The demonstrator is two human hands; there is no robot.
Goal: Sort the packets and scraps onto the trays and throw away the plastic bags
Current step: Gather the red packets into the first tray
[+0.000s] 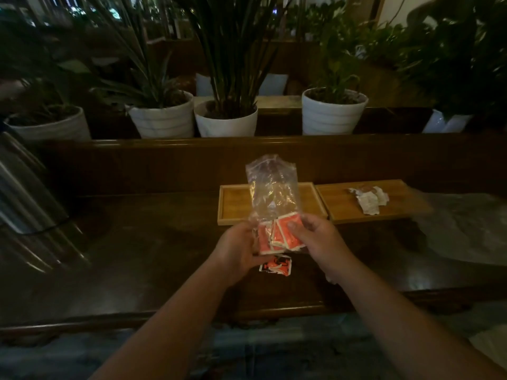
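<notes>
A clear plastic bag (271, 187) stands upright above the dark table, its bottom full of red packets (285, 234). My left hand (236, 250) grips the bag's lower left side. My right hand (315, 237) pinches the packets through the bag from the right. One red and black packet (275, 266) lies on the table just below my hands. Behind the bag sit two wooden trays: the left tray (233, 204) looks bare, and the right tray (345, 204) holds white torn scraps (369, 198).
A sheet of clear plastic (463, 229) lies on the table at the right. Several white plant pots (225, 122) line a ledge behind the table's raised wooden back. A metal object (24, 187) leans in at the left. The table's front edge (192, 314) is near me.
</notes>
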